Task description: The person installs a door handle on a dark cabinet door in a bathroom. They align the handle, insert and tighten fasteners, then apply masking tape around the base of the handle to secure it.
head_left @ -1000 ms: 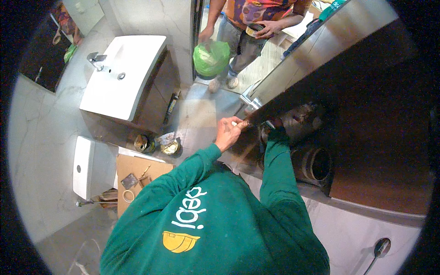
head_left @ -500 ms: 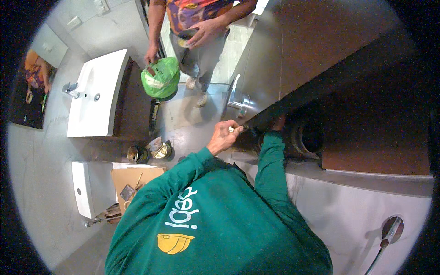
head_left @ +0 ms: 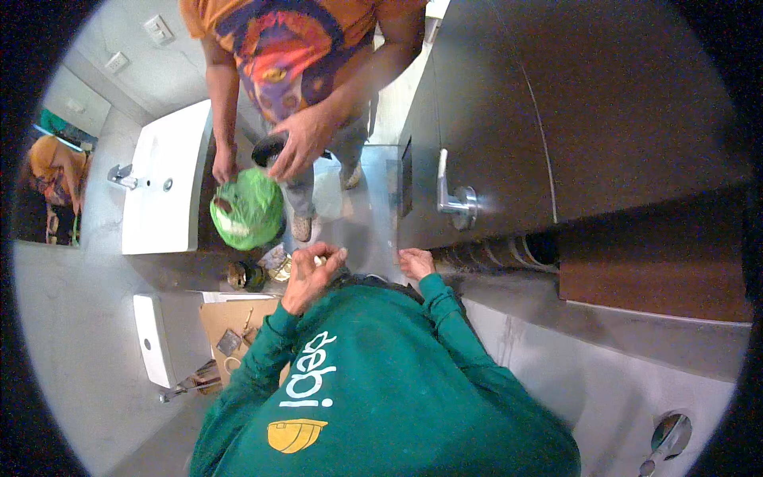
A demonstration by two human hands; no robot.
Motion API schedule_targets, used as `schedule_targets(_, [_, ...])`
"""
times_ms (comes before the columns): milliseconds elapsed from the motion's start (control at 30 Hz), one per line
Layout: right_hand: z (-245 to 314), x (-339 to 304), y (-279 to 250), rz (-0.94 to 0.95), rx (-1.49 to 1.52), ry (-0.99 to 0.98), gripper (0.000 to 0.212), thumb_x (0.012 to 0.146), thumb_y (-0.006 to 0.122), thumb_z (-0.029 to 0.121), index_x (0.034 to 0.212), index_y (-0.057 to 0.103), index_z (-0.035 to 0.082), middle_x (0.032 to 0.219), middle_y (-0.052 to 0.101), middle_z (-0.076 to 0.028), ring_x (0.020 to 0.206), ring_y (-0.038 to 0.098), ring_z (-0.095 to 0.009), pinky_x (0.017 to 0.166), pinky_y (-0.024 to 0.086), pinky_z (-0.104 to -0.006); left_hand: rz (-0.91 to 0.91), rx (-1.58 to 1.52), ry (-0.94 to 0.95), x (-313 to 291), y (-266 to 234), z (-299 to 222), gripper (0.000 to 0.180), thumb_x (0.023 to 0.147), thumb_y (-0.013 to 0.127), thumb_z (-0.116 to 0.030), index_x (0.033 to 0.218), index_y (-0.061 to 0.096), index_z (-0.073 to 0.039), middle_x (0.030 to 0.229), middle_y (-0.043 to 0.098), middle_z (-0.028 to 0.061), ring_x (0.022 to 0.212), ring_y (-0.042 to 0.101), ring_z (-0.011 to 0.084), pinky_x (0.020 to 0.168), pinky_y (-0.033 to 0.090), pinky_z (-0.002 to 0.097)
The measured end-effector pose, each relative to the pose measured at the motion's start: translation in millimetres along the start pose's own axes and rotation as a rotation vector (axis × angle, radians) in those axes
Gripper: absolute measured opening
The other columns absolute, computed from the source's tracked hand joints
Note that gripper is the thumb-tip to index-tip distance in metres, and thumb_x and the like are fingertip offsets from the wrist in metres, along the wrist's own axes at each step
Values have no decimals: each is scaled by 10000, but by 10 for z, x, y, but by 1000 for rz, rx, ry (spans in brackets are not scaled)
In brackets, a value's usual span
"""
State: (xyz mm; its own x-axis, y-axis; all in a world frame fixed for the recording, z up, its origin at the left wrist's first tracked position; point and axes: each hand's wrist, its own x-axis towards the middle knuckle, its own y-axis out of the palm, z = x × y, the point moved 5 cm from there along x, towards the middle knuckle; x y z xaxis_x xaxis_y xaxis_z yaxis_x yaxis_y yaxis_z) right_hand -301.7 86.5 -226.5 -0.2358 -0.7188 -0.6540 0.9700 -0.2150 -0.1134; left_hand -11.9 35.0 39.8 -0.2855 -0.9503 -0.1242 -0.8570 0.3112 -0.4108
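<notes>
My left hand (head_left: 311, 278) is closed with fingers curled round a small whitish piece (head_left: 320, 261) whose kind I cannot make out. It is in front of my chest, left of centre. My right hand (head_left: 417, 262) hovers by the lower edge of the dark brown door (head_left: 493, 143), its fingers drawn together. Whether anything sits between those fingertips is too small to tell. A chrome lever handle (head_left: 458, 203) is on the door above this hand.
Facing me, a person in an orange shirt (head_left: 278, 48) holds a green plastic bag (head_left: 248, 211) and a dark round container (head_left: 270, 149). A white sink (head_left: 168, 215), an opened can (head_left: 245, 275) and cardboard (head_left: 214, 322) are at left. Brown panelling (head_left: 652, 270) stands at right.
My right hand has come out from behind the door, and my left hand has moved left and nearer. The door now appears at another angle. The other person is closer, with the bag lower.
</notes>
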Motion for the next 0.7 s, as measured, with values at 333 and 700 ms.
schedule_targets(333, [843, 605, -249, -671, -656, 30, 606, 778, 690, 309, 1316, 548, 68, 1330, 473, -227, 1245, 451, -417, 1052, 377, -477, 115, -116, 300, -48, -160, -657, 143, 851, 733, -139, 860, 704, 1, 772, 683, 104, 706, 642, 180, 662, 504, 310])
schedule_targets(700, [696, 1065, 107, -833, -849, 423, 585, 753, 664, 385, 1262, 603, 104, 1449, 332, -207, 1337, 321, -464, 1098, 289, -535, 76, -149, 351, 194, -365, -908, 96, 852, 703, -58, 921, 668, -1, 869, 691, 151, 770, 690, 263, 698, 527, 341])
